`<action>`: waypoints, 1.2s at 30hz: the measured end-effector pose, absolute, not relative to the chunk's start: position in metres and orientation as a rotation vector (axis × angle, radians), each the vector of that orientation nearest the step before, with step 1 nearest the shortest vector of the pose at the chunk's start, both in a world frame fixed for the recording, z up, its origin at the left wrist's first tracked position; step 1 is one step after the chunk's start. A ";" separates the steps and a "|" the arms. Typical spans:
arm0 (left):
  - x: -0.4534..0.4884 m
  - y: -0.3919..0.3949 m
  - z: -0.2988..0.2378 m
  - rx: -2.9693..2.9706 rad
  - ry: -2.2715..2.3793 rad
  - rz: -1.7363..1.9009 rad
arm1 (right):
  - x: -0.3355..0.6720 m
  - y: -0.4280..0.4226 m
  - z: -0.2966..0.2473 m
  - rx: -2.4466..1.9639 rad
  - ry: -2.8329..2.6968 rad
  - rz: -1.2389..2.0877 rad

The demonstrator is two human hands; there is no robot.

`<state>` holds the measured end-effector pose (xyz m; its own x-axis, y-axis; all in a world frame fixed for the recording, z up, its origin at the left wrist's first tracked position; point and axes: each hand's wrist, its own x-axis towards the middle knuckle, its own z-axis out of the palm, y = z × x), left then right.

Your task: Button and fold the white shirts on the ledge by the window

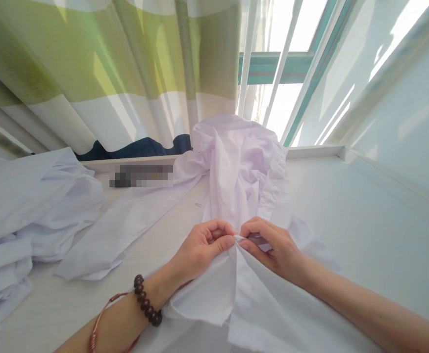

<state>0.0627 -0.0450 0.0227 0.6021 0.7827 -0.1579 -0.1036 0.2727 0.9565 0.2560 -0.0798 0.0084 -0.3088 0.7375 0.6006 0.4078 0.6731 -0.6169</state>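
My left fingers [218,227] and right fingers [258,226] pinch the white garment [227,196] draped across the counter [365,215], its cloth seemingly light, soft and floppy, best held by its edges.

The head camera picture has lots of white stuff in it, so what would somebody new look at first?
Probably the left hand and right hand, which pinch a white garment between them near the middle. Behind, a green-and-white curtain fills much of the upper left, beside a bright barred window. A dark beaded bracelet also stands out, around the left arm at the bottom.
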 end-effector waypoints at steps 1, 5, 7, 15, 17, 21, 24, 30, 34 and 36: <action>0.063 -0.045 0.022 1.164 0.710 0.673 | 0.257 -0.079 0.009 -0.894 -1.959 0.441; 0.063 -0.047 0.019 1.221 0.683 0.685 | 0.257 -0.082 0.008 -0.884 -1.987 0.384; 0.064 -0.049 0.018 1.249 0.677 0.722 | 0.255 -0.084 0.008 -0.869 -1.982 0.327; 0.065 -0.050 0.017 1.300 0.666 0.775 | 0.251 -0.090 0.011 -0.863 -1.978 0.186; 0.065 -0.049 0.017 1.301 0.658 0.776 | 0.251 -0.089 0.010 -0.878 -1.956 0.200; 0.065 -0.052 0.017 1.291 0.700 0.813 | 0.250 -0.088 0.008 -0.876 -1.926 0.214; 0.066 -0.055 0.018 1.321 0.756 0.832 | 0.251 -0.089 0.007 -0.850 -1.940 0.184; 0.065 -0.060 0.017 1.497 0.808 0.904 | 0.253 -0.089 0.006 -0.789 -1.985 0.085; 0.063 -0.061 0.012 1.597 0.821 0.916 | 0.252 -0.087 0.007 -0.780 -1.996 0.008; 0.063 -0.060 0.011 1.661 0.825 0.923 | 0.251 -0.086 0.008 -0.788 -1.994 -0.009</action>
<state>0.0628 -0.0604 0.0107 0.4710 0.8637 0.1795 0.0818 -0.2453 0.9660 0.2509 -0.0863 0.0076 -0.3345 0.5237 0.7835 0.5304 0.7918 -0.3028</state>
